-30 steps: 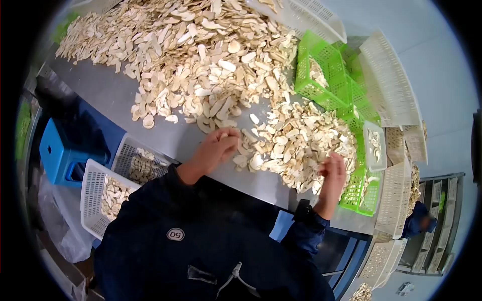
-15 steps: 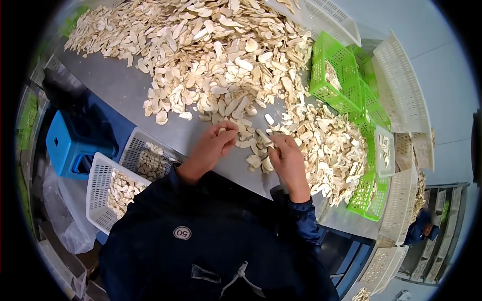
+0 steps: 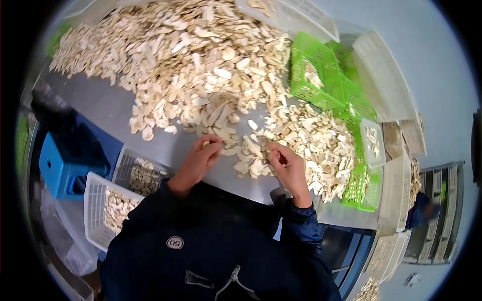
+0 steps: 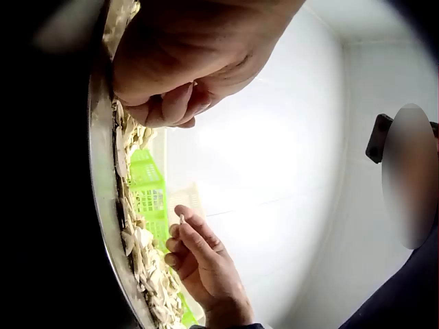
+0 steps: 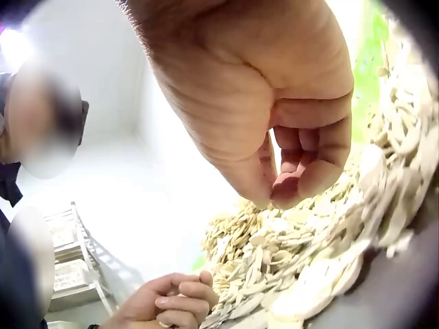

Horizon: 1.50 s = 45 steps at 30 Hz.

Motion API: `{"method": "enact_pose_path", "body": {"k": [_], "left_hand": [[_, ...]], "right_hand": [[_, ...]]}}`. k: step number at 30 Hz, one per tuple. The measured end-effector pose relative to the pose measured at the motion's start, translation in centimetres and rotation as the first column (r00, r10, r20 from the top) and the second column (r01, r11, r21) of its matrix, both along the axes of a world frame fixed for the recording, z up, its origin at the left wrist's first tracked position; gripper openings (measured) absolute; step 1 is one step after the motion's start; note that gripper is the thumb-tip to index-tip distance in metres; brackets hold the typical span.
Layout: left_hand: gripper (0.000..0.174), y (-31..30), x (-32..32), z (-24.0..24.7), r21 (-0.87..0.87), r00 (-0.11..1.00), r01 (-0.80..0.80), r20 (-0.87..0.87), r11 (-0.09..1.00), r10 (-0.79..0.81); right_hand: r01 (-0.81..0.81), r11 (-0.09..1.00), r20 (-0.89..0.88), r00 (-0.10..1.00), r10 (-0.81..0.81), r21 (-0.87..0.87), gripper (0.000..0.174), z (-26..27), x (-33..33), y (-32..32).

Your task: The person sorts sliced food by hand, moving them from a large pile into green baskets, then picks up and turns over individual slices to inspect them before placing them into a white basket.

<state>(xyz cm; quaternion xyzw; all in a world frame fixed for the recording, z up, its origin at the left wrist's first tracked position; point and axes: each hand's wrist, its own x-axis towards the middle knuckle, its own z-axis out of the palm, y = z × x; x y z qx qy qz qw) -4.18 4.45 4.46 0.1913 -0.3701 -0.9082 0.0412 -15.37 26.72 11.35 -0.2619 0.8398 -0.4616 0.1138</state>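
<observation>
Pale dried mushroom slices lie in a large heap (image 3: 175, 55) and a smaller pile (image 3: 311, 145) on a metal table. My left hand (image 3: 197, 160) is at the table's near side with its fingers curled. A pale slice (image 3: 206, 144) shows between its thumb and fingers. To its right, my right hand (image 3: 291, 168) hovers at the left edge of the smaller pile. Thumb and fingertips pinch a small pale piece (image 4: 182, 219), seen edge-on in the left wrist view. A few loose slices (image 3: 249, 150) lie between the hands.
Green baskets (image 3: 314, 93) and a clear tray (image 3: 372, 143) line the table's right side, with white crates (image 3: 394, 185) beyond. Lower left stand white crates (image 3: 95, 215) with slices and a blue stool (image 3: 55, 165). Another person (image 3: 422, 210) is at the far right.
My right hand has come left from the right side of the smaller pile to the loose slices, its fingers now pinched together. The left hand has drawn slightly back from the slices.
</observation>
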Motion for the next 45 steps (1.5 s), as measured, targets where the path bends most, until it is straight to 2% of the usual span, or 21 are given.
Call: {"method": "enact_pose_path", "body": {"k": [4, 8, 12, 15, 17, 19, 21, 24, 27, 28, 29, 31, 32, 35, 36, 39, 41, 45], "left_hand": [[0.01, 0.2, 0.0, -0.5, -0.018, 1.0, -0.012, -0.02, 1.0, 0.012], [0.014, 0.9, -0.2, -1.3, -0.084, 0.997, -0.038, -0.068, 0.996, 0.033], [0.01, 1.2, 0.2, -0.8, -0.225, 0.999, -0.007, -0.054, 0.974, -0.005], [0.007, 1.4, 0.4, -1.1, -0.245, 0.994, -0.028, -0.109, 0.969, 0.001], [0.004, 1.6, 0.7, -0.3, -0.289, 0.991, -0.023, -0.134, 0.957, -0.017], [0.004, 1.6, 0.7, -0.1, -0.306, 0.99, -0.021, -0.139, 0.952, -0.023], [0.005, 1.6, 0.8, 0.1, -0.299, 0.987, -0.017, -0.157, 0.954, -0.032], [0.006, 1.8, 0.6, 0.0, -0.321, 0.991, -0.027, -0.13, 0.947, -0.016], [0.007, 1.6, 0.7, -0.5, -0.339, 0.988, -0.03, -0.153, 0.94, -0.024], [0.007, 1.4, 0.7, -0.8, -0.337, 0.986, -0.024, -0.164, 0.941, -0.034], [0.007, 1.4, 0.7, -0.9, -0.334, 0.984, -0.018, -0.175, 0.942, -0.044], [0.007, 1.7, 0.6, -0.4, -0.323, 0.984, -0.026, -0.175, 0.946, -0.033], [0.006, 1.8, 0.6, -0.1, -0.307, 0.985, -0.027, -0.17, 0.951, -0.027], [0.006, 1.7, 0.6, -0.1, -0.302, 0.99, -0.037, -0.144, 0.953, -0.008], [0.006, 1.8, 0.6, -0.2, -0.308, 0.991, -0.038, -0.132, 0.951, -0.004], [0.005, 1.9, 0.5, -0.1, -0.333, 0.989, -0.038, -0.148, 0.942, -0.013], [0.005, 1.9, 0.5, -0.1, -0.357, 0.989, -0.023, -0.146, 0.934, -0.031], [0.005, 1.6, 0.6, -0.6, -0.385, 0.983, -0.015, -0.172, 0.923, -0.056]], "right_hand": [[0.078, 0.997, -0.188, 0.979, -0.077, -0.006, 0.013, 2.3, -1.0, 3.5], [0.268, 0.939, -0.22, 0.924, -0.314, -0.216, 0.01, 3.7, -1.0, 6.4], [0.429, 0.805, -0.209, 0.815, -0.541, -0.409, 0.007, 3.1, -0.8, 9.5], [0.517, 0.75, -0.269, 0.718, -0.642, -0.412, 0.006, 2.2, -0.2, 12.8], [0.586, 0.707, -0.364, 0.607, -0.707, -0.395, 0.004, 1.9, 0.1, 15.9], [0.62, 0.673, -0.291, 0.61, -0.737, -0.404, 0.006, 2.4, 1.3, 18.7], [0.683, 0.609, -0.277, 0.544, -0.792, -0.402, 0.007, 2.8, 2.6, 20.7], [0.829, 0.481, -0.321, 0.391, -0.863, -0.284, 0.01, 3.0, 4.4, 23.1], [0.896, 0.385, -0.371, 0.287, -0.883, -0.223, 0.015, 2.8, 5.8, 25.2], [0.913, 0.374, -0.437, 0.273, -0.857, -0.163, 0.014, 2.4, 6.3, 26.2], [0.919, 0.394, -0.586, 0.33, -0.74, 0.02, 0.014, 2.1, 6.8, 27.5], [0.871, 0.315, -0.762, 0.485, -0.429, 0.377, 0.016, 1.4, 7.9, 30.2], [0.814, 0.203, -0.624, 0.554, -0.551, 0.544, 0.02, 0.8, 8.8, 31.1], [0.806, 0.071, -0.632, 0.512, -0.582, 0.588, 0.02, 0.1, 9.5, 31.6], [0.839, 0.139, -0.64, 0.499, -0.584, 0.527, 0.021, 0.1, 9.2, 31.1], [0.798, 0.313, -0.592, 0.595, -0.544, 0.514, 0.02, 0.8, 6.7, 28.5], [0.779, 0.489, -0.577, 0.622, -0.529, 0.392, 0.018, 1.4, 4.5, 26.6], [0.63, 0.716, -0.591, 0.713, -0.378, 0.301, 0.012, 2.9, -0.6, 23.2]]}}
